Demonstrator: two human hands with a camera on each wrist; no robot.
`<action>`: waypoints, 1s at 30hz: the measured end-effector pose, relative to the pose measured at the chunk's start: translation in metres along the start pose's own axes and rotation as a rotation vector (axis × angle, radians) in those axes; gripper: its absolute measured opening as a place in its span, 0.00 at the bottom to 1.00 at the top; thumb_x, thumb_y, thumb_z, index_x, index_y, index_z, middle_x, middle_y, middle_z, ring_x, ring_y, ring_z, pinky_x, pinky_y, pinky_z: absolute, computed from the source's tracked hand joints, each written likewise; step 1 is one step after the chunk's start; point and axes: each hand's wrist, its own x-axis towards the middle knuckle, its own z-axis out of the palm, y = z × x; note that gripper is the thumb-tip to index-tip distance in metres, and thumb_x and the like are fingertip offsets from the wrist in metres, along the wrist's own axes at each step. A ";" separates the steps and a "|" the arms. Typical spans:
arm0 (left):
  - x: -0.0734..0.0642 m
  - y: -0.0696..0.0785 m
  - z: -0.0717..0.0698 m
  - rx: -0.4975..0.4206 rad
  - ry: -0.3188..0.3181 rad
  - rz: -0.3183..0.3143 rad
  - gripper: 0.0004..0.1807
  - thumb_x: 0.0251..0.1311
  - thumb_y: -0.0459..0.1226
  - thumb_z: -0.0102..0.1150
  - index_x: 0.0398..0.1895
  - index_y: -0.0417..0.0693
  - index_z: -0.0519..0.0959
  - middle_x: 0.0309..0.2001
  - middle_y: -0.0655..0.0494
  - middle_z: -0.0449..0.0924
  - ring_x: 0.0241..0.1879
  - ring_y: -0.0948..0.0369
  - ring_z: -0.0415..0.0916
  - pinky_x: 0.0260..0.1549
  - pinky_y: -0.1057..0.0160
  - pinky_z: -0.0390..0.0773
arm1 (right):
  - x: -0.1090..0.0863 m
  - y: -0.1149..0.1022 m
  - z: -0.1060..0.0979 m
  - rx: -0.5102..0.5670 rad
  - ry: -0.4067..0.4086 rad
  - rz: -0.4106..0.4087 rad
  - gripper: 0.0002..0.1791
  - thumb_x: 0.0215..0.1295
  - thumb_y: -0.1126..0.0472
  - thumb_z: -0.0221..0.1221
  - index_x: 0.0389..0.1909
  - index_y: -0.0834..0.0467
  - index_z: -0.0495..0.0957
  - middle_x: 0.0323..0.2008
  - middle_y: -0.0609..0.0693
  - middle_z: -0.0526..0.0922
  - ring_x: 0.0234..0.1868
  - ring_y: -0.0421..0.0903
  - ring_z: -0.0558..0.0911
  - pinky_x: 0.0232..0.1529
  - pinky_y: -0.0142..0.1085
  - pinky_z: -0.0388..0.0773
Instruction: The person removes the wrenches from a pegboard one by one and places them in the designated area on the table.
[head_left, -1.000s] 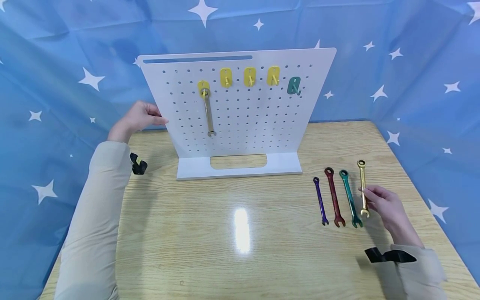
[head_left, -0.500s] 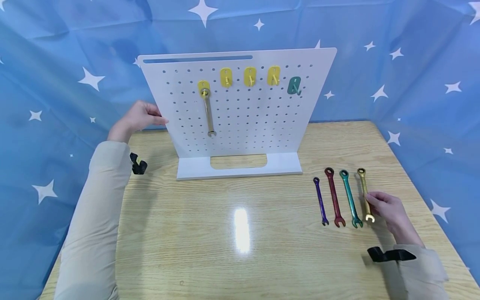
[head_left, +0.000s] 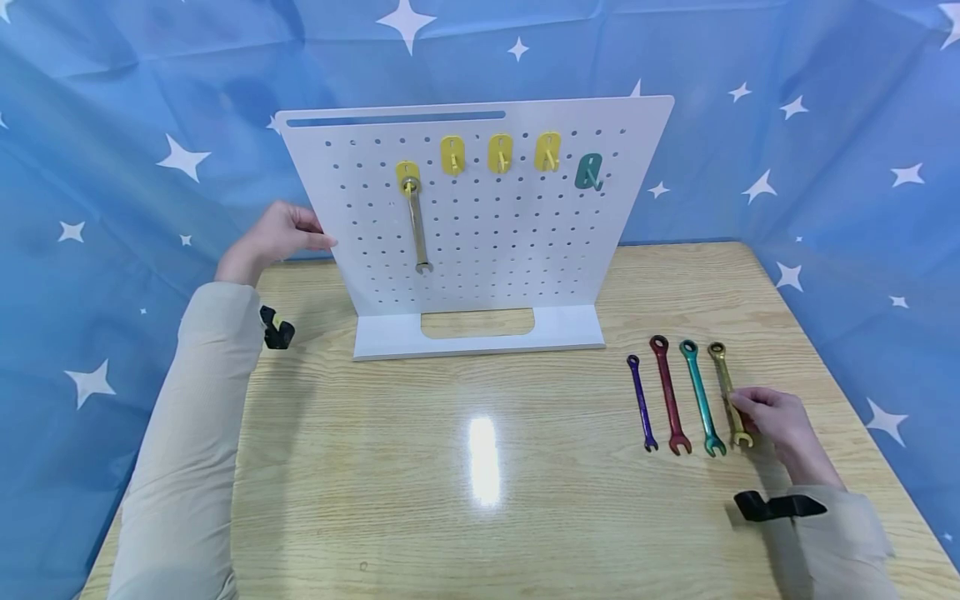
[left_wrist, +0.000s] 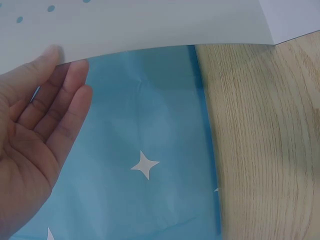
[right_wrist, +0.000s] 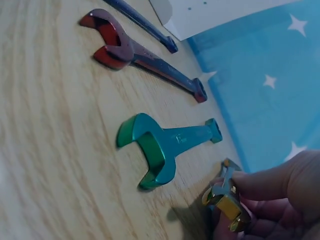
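Observation:
A white pegboard (head_left: 480,346) stands upright on its base at the back of the table. My left hand (head_left: 277,232) pinches its left edge, thumb on the front face and the fingers reaching behind. At the right, my right hand (head_left: 776,421) holds a gold combination wrench (head_left: 725,379) between thumb and fingers near the middle of its shank. In the right wrist view the gold wrench (right_wrist: 229,200) points its open jaw towards the camera; whether it touches the table cannot be told. Left of it lie a green wrench (head_left: 700,396), a red wrench (head_left: 669,396) and a small purple wrench (head_left: 641,404).
One silver wrench (head_left: 417,229) hangs from the leftmost yellow hook (head_left: 402,171). Further yellow hooks, among them a middle one (head_left: 498,148), and a green hook (head_left: 587,169) stick out bare. A blue starred curtain (head_left: 750,100) closes off the wooden table (head_left: 360,467) behind.
My right hand has brought the gold wrench slightly nearer to me and lower, and its angle has shifted until it lies about parallel to the green one. My left hand has stayed put.

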 end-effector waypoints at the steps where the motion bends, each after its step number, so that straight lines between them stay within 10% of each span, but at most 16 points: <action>1: 0.000 0.000 0.000 0.000 0.000 -0.004 0.12 0.59 0.36 0.62 0.39 0.33 0.82 0.27 0.61 0.84 0.30 0.69 0.79 0.44 0.59 0.78 | 0.000 0.000 0.000 -0.009 0.000 0.005 0.22 0.69 0.58 0.51 0.42 0.78 0.73 0.23 0.43 0.75 0.23 0.36 0.73 0.22 0.32 0.75; 15: -0.001 0.000 -0.001 0.009 -0.007 -0.015 0.12 0.58 0.37 0.63 0.38 0.35 0.83 0.27 0.63 0.83 0.32 0.68 0.78 0.36 0.68 0.76 | -0.001 -0.008 0.003 -0.253 0.078 -0.047 0.19 0.68 0.60 0.52 0.42 0.77 0.73 0.27 0.58 0.78 0.24 0.42 0.72 0.19 0.33 0.70; 30: 0.000 0.000 0.001 -0.002 0.000 0.009 0.12 0.59 0.35 0.62 0.39 0.33 0.82 0.27 0.61 0.83 0.29 0.69 0.78 0.36 0.69 0.78 | 0.000 -0.010 0.005 -0.307 0.152 -0.067 0.13 0.62 0.61 0.58 0.30 0.71 0.77 0.19 0.50 0.77 0.21 0.44 0.70 0.17 0.35 0.67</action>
